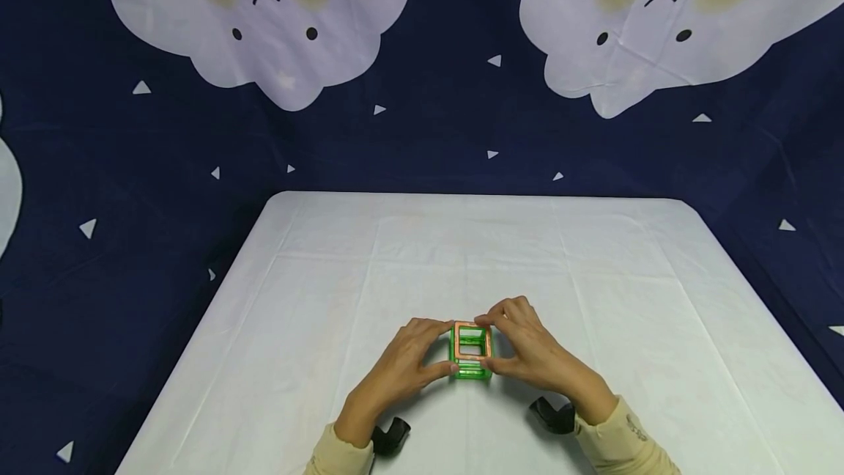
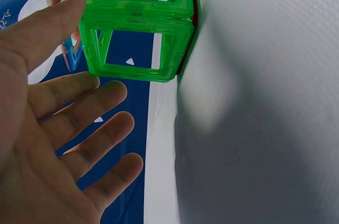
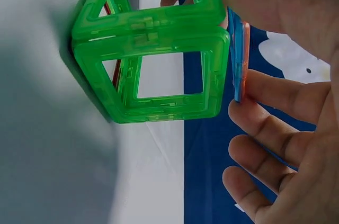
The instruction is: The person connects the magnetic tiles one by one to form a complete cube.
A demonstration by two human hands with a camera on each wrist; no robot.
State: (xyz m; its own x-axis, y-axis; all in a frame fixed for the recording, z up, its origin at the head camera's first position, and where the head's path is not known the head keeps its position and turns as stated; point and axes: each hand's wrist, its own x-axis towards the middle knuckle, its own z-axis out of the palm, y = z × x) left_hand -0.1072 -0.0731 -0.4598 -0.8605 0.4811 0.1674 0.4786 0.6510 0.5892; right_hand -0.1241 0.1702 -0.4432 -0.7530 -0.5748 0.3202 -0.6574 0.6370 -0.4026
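A cube of see-through green magnetic tiles (image 1: 471, 372) stands on the white table. My left hand (image 1: 402, 359) holds its left side between thumb and index finger, the other fingers spread, as the left wrist view shows. My right hand (image 1: 532, 343) pinches square tiles over the cube's top: an orange frame (image 1: 471, 325) with a blue tile (image 3: 238, 60) against it. In the right wrist view these tiles stand slightly tilted from the green cube (image 3: 151, 113). A reddish edge (image 2: 195, 1) shows at the cube's base. Whether the upper tiles touch the cube everywhere, I cannot tell.
The white-covered table (image 1: 461, 255) spreads around the cube, its rounded far edge against a dark blue cloth (image 1: 435, 145) printed with clouds and triangles. Black wrist mounts (image 1: 552, 416) sit beside both forearms, just above the tabletop.
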